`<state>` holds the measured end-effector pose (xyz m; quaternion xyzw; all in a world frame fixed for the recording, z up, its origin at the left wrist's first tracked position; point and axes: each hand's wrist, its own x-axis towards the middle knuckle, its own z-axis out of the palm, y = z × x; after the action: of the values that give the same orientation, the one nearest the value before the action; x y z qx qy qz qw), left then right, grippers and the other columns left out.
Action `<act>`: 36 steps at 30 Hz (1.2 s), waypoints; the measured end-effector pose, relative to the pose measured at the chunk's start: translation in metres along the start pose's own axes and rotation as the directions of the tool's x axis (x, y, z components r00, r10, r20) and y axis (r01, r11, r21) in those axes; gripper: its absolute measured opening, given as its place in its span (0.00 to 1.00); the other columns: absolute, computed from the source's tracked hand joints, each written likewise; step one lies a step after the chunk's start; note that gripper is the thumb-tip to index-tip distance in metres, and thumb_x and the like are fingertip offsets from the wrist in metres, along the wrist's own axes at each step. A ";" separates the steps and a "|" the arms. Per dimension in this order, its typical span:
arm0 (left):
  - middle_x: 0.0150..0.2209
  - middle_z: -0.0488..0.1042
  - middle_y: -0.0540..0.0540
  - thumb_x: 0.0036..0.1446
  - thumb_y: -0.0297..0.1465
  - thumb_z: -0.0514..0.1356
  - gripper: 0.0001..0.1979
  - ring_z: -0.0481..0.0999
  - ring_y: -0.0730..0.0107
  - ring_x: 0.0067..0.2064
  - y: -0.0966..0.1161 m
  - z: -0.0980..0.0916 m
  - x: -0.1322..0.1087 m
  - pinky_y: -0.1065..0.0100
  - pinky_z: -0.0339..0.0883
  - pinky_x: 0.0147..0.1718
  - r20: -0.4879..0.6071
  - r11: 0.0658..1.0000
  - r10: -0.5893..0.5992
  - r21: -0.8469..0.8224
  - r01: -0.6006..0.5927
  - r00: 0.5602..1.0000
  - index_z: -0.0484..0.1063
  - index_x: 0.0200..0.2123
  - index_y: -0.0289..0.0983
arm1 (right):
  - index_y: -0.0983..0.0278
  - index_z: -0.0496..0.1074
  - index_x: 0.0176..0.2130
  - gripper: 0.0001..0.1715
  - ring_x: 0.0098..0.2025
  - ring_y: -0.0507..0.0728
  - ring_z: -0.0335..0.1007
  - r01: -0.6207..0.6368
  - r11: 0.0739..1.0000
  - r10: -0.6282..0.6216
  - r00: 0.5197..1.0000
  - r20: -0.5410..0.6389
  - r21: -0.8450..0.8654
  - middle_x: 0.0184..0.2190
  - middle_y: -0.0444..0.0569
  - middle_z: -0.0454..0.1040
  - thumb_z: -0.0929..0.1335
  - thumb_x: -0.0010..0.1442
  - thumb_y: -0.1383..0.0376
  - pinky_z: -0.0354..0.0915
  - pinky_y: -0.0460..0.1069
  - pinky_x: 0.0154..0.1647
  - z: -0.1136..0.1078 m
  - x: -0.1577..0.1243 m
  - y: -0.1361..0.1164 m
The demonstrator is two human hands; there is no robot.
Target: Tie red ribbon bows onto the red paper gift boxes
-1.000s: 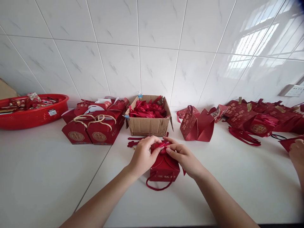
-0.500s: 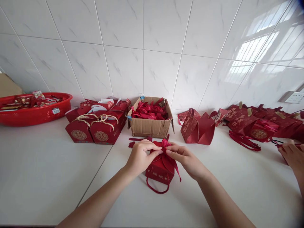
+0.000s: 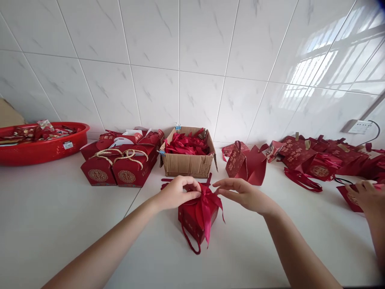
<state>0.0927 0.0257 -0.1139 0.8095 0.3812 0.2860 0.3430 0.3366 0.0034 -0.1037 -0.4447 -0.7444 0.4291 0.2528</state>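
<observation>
Left hand (image 3: pixel 177 192) pinching, thumb and fingertips closed on the left side of the ribbon bow (image 3: pixel 206 194); right hand (image 3: pixel 245 194) has just come away, fingers and thumb parted, tips just beside the bow, and whether they touch it can't be told! Head view, the only one, and half a second ago both hands were pinching that ribbon. Now look at the red box (image 3: pixel 189 220): it's swung round, a corner aimed at the worktop's (image 3: pixel 240 257) near edge, bow on its lid, one long tail (image 3: pixel 207 226) dropping down over that corner. It sits mid-worktop, apart from the near edge, with the cardboard carton (image 3: pixel 186 166) behind it towards the back edge. Rope handle (image 3: pixel 189 243) hanging on the near side. My judgement: the bow is tied, and the handling is down to shaping its loops and tails.
</observation>
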 end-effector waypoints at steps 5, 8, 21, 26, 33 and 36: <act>0.33 0.75 0.49 0.52 0.30 0.59 0.04 0.72 0.69 0.35 0.018 -0.015 0.006 0.70 0.66 0.35 0.234 0.999 -0.016 0.033 0.009 0.972 0.73 0.31 0.37 | 0.60 0.62 0.60 0.28 0.34 0.56 0.73 0.040 0.932 0.073 0.953 0.295 -0.361 0.28 0.46 0.78 0.63 0.63 0.55 0.64 0.48 0.32 -0.033 -0.007 -0.027; 0.34 0.75 0.50 0.51 0.27 0.58 0.04 0.72 0.69 0.36 0.023 -0.018 0.012 0.70 0.64 0.34 0.327 0.998 -0.030 0.066 0.009 0.944 0.72 0.31 0.38 | 0.60 0.66 0.58 0.25 0.40 0.56 0.74 0.100 0.910 0.021 0.959 0.284 -0.403 0.38 0.49 0.78 0.64 0.62 0.58 0.66 0.49 0.37 -0.045 -0.004 -0.038; 0.32 0.78 0.53 0.49 0.25 0.57 0.07 0.76 0.68 0.35 0.046 -0.020 0.022 0.72 0.61 0.27 0.336 0.966 -0.096 0.259 0.005 0.937 0.73 0.28 0.42 | 0.62 0.74 0.38 0.08 0.38 0.53 0.71 0.248 0.916 -0.118 0.918 0.378 -0.316 0.38 0.47 0.75 0.68 0.57 0.63 0.67 0.46 0.34 -0.015 0.042 -0.026; 0.29 0.77 0.54 0.49 0.23 0.57 0.09 0.75 0.70 0.29 0.042 -0.021 0.019 0.72 0.60 0.24 0.336 0.968 -0.086 0.252 -0.001 0.938 0.74 0.28 0.43 | 0.63 0.74 0.35 0.04 0.32 0.51 0.69 0.264 0.913 -0.137 0.916 0.377 -0.310 0.32 0.45 0.75 0.67 0.58 0.66 0.63 0.44 0.30 -0.014 0.040 -0.028; 0.25 0.76 0.51 0.49 0.27 0.58 0.06 0.73 0.69 0.24 0.033 -0.022 0.021 0.71 0.58 0.21 0.299 0.974 -0.103 0.226 0.034 0.949 0.75 0.26 0.42 | 0.57 0.73 0.47 0.18 0.35 0.51 0.72 0.333 0.913 -0.200 0.868 0.455 -0.234 0.39 0.42 0.77 0.64 0.60 0.72 0.64 0.44 0.34 -0.017 0.033 -0.032; 0.25 0.76 0.51 0.47 0.25 0.58 0.07 0.74 0.68 0.25 0.033 -0.022 0.022 0.71 0.57 0.20 0.323 0.973 -0.104 0.228 0.030 0.940 0.75 0.24 0.41 | 0.54 0.73 0.52 0.26 0.39 0.52 0.73 0.353 0.904 -0.196 0.842 0.502 -0.239 0.42 0.42 0.77 0.62 0.60 0.75 0.65 0.44 0.37 -0.017 0.032 -0.031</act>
<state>0.1026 0.0349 -0.0706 0.8656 0.3745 0.0890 0.3203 0.3200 0.0316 -0.0687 -0.2506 -0.8995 0.3543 0.0499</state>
